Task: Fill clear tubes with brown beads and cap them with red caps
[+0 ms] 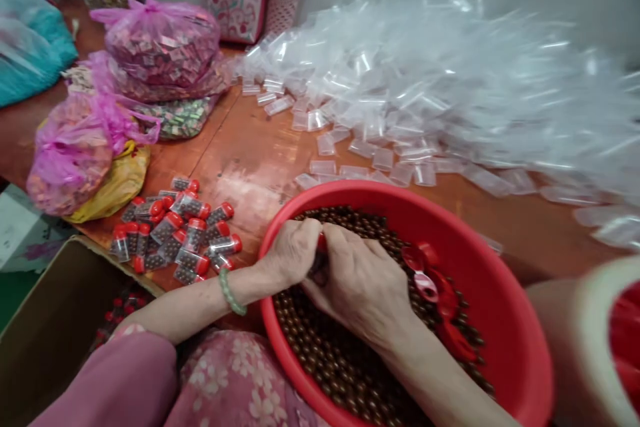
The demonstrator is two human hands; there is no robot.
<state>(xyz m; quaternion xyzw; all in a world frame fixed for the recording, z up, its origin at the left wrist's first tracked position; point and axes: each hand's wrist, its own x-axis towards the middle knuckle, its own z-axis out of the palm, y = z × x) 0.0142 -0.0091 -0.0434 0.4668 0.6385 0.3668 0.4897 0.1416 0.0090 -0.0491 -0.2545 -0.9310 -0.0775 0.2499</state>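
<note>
Over the left side of a red basin [520, 320], both hands meet around a small red-capped container [320, 257], mostly hidden by the fingers. My left hand [295, 250], with a green bracelet at its wrist, has its fingers closed on the container's near side. Wrapped round the other side is my right hand [363, 280]. Brown shiny balls [325, 360] fill the basin beneath them. Red caps [445, 300] and one pinkish-white piece lie on the balls, right of my right hand.
Filled red-capped containers [185, 230] lie left of the basin. Clear empty tubes [425, 87] are heaped behind it. Pink bags [160, 47] stand at back left, an open cardboard box [55, 307] at lower left, a pale bucket [585, 320] at right.
</note>
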